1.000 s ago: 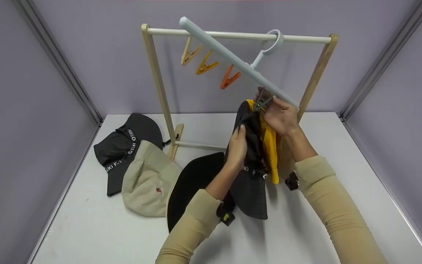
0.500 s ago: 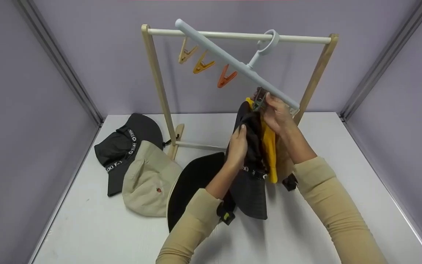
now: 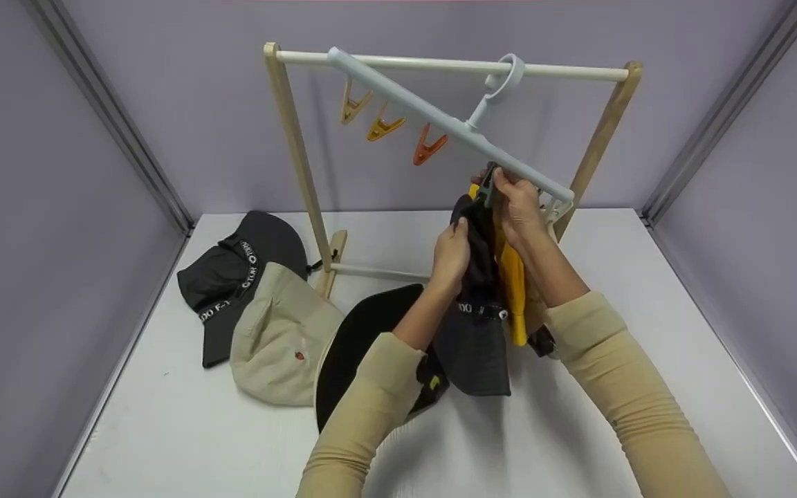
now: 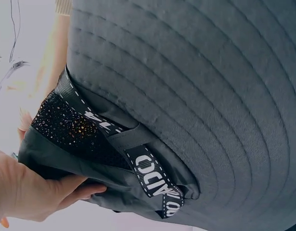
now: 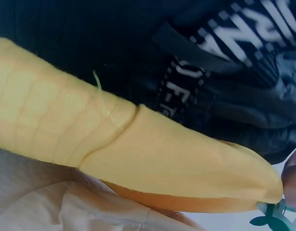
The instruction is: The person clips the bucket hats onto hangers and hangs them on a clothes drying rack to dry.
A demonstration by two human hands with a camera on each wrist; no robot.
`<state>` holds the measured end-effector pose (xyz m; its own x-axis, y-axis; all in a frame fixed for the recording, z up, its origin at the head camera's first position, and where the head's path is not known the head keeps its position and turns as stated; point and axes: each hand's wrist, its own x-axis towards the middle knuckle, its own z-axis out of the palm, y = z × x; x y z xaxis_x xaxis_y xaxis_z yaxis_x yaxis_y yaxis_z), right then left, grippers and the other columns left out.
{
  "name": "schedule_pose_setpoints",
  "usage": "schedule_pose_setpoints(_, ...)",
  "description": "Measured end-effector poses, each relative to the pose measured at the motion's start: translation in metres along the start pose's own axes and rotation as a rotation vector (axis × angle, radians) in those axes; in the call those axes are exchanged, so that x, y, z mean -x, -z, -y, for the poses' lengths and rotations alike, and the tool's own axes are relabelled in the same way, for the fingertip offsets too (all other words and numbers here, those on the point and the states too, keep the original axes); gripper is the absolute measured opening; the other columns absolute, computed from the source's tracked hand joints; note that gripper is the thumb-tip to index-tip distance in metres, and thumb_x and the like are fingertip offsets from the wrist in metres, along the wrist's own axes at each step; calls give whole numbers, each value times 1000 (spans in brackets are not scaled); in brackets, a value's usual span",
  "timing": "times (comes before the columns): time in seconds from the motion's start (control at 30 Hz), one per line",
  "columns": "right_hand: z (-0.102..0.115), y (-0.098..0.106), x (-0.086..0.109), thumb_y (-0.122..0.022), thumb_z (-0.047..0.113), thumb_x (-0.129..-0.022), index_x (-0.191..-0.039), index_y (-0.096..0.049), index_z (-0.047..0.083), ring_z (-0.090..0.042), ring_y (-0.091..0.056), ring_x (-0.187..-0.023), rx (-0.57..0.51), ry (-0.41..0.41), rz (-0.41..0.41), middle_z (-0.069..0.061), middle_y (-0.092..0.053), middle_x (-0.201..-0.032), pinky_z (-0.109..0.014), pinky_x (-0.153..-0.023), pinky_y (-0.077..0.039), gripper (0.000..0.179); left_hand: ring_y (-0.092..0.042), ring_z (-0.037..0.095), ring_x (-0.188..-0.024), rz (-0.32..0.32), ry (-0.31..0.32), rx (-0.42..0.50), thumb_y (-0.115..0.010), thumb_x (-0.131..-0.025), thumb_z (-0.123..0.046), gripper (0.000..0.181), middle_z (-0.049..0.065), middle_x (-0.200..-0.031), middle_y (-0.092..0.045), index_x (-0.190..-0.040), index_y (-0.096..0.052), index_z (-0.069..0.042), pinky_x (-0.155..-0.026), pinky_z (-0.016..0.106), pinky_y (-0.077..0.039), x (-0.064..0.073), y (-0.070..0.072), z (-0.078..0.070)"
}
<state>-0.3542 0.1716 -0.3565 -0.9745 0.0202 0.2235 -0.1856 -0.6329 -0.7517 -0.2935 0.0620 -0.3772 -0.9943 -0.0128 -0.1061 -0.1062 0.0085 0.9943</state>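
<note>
My left hand [image 3: 451,256] grips the crown of a dark grey brimmed hat [image 3: 473,353], its stitched brim hanging down. White lettering runs along the hat's band [image 4: 148,168]. My right hand [image 3: 519,211] pinches a dark clothespin [image 3: 487,183] at the top of that hat, just under the pale blue hanger [image 3: 433,114]. Behind it hang a yellow hat [image 3: 511,290] and a beige hat [image 5: 56,202]. In the right wrist view a green clip [image 5: 274,216] bites the yellow hat's edge. The hanger tilts down to the right.
Cream, yellow and orange clothespins [image 3: 429,145] dangle from the hanger's left half. The hanger hooks on the rack's white rail [image 3: 571,71]. On the table lie another dark lettered hat [image 3: 215,277], a beige hat [image 3: 281,346] with a strawberry motif, and a black-lined hat [image 3: 364,339].
The clothespin in my right hand has turned more upright and sits against the dark hat's top. My left hand and the hat have risen slightly. The hanger's left end has dipped a little.
</note>
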Motion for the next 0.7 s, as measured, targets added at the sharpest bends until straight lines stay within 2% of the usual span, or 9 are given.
schedule_pose_setpoints(0.23,1,-3,-1,-46,3,-94,-102,-53,-5,-26,-63,-83,46,15,-31,-12,-60,-85,-34,-88,-43,12,-46,23,-116,7,18,-25,-34,-101,-30,44,11,-130,-49,-131,-49,-2,-94,33,-37,-3,-4,-9)
schedule_pose_setpoints(0.4,2,0,-1,-47,3,-94,-106,-51,-7,-26,-63,-84,72,16,-19,-14,-61,-85,-35,-88,-43,16,-45,21,-118,20,24,13,-35,-101,-29,42,10,-130,-50,-130,-51,-3,-95,33,-36,2,-8,-15)
schedule_pose_setpoints(0.6,3,4,-1,-46,2,-95,-119,-43,-14,-26,-63,-87,118,33,2,-14,-62,-89,-36,-89,-43,29,-50,17,-108,68,4,63,-36,-101,-29,39,8,-117,-57,-122,-57,-4,-91,33,-39,8,-11,-21)
schedule_pose_setpoints(0.7,3,5,-1,-46,3,-95,-119,-42,-14,-27,-63,-89,126,30,3,-14,-62,-89,-35,-88,-44,30,-51,17,-107,81,-11,75,-36,-101,-29,39,7,-116,-58,-122,-57,-3,-90,32,-40,7,-11,-21)
